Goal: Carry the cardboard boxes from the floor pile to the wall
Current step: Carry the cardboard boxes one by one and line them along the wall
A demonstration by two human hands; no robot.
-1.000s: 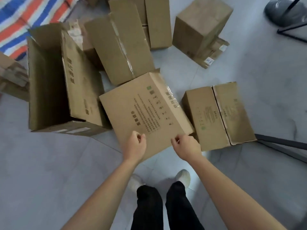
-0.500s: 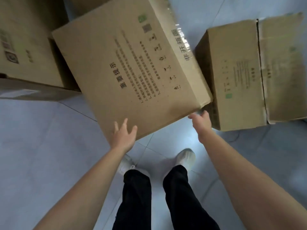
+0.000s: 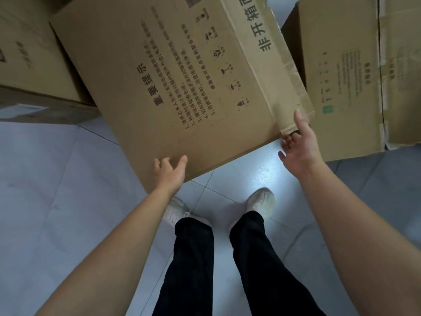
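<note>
Middle of frame, top half: printed cardboard box [image 3: 182, 83], tilted, near corner off floor [image 3: 57, 201]. Left hand [image 3: 168, 173] fingers spread wide under bottom edge. Right hand [image 3: 298, 144] cupping right corner, not squeezed. Slide both hands well under, then lift slow, keep level.

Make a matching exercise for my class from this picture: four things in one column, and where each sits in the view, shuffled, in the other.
Things:
1. printed box
2. left hand
3. right hand
4. white shoes

Places:
A. at the printed box's near right corner
B. on the tiled floor, below the box
C. at the middle of the box's near bottom edge
D. tilted, top centre of view

Pairs: 1-D, 2-C, 3-A, 4-B
</note>
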